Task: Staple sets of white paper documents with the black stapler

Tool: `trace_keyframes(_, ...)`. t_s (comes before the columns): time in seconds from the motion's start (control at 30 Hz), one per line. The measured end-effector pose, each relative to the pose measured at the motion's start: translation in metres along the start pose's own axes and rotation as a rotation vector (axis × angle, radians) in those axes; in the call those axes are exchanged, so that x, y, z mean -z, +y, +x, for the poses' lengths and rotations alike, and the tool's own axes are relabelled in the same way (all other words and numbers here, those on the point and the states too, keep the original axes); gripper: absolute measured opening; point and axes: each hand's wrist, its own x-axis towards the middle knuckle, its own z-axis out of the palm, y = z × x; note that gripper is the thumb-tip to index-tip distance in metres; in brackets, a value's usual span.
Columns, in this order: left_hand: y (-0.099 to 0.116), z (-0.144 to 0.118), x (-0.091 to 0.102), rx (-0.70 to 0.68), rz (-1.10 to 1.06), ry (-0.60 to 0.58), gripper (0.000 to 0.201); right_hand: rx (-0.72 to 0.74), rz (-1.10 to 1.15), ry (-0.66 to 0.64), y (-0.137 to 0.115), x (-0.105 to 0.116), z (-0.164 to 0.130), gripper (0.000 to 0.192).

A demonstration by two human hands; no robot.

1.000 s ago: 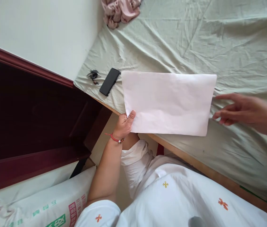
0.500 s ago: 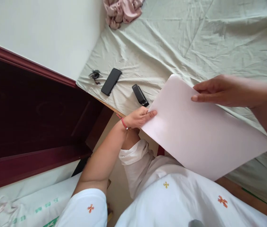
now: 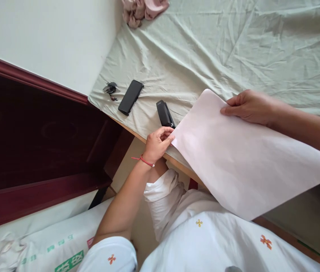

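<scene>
paper first, from the head view, the only one i have: a large white sheet of paper (image 3: 242,158) is held up between both hands, tilted, so that it hangs partly over the near edge of the bed (image 3: 233,49) and partly over my lap. my left hand (image 3: 157,143) has its fingers (image 3: 168,132) closed in a pinch on the sheet's left corner, thumb on top, right at the bed's near edge. my right hand (image 3: 250,106) grips the sheet's far edge, fingers curled over the top of it and thumb hidden behind, so i judge it closed on the paper too. held at two points like this the sheet stays flat and taut rather than drooping, which i take to be the reason for the wide grip.

on the bed, a black stapler (image 3: 165,113) lies just beside the left hand, near the sheet's left corner but not touching it as far as i can tell. a black phone (image 3: 131,97) lies further toward the bed's left corner, and a small bunch of keys (image 3: 109,90) sits at that corner itself, close to the wall. a pink crumpled cloth (image 3: 143,10) is bunched at the far left of the bed, well apart from the rest. a printed sack (image 3: 55,241) rests on the floor by my left elbow.
</scene>
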Motion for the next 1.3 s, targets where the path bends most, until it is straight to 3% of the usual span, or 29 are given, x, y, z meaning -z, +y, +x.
trace_keyframes(0.17, -0.017, -0.012, -0.015, -0.124, 0.167, 0.405, 0.018, 0.002, 0.100, -0.018, 0.011, -0.007, 0.010, 0.032)
trace_keyframes(0.27, -0.027, -0.008, -0.015, -0.125, 0.164, 0.655, 0.012, -0.027, 0.133, -0.024, 0.013, -0.006, 0.009, 0.033)
trace_keyframes(0.33, -0.032, -0.001, -0.014, -0.105, 0.152, 0.734, 0.011, -0.031, 0.128, -0.022, 0.013, -0.005, 0.008, 0.032)
trace_keyframes(0.5, -0.032, 0.007, -0.020, -0.075, 0.147, 0.663, 0.018, -0.039, 0.099, -0.017, 0.009, -0.004, 0.004, 0.028)
trace_keyframes(0.8, -0.033, 0.001, -0.027, -0.166, 0.149, 0.569, 0.019, -0.099, 0.083, 0.041, 0.004, -0.003, 0.007, 0.023)
trace_keyframes(1.03, -0.033, 0.002, -0.022, -0.312, 0.252, 0.525, 0.050, -0.108, 0.063, 0.080, -0.003, 0.001, 0.003, 0.023)
trace_keyframes(1.17, -0.026, 0.002, -0.018, -0.458, 0.383, 0.409, 0.042, -0.099, 0.054, 0.092, -0.005, 0.003, 0.000, 0.023)
trace_keyframes(1.3, -0.022, 0.002, -0.018, -0.459, 0.353, 0.338, 0.040, -0.086, 0.071, 0.114, 0.000, 0.005, 0.001, 0.024)
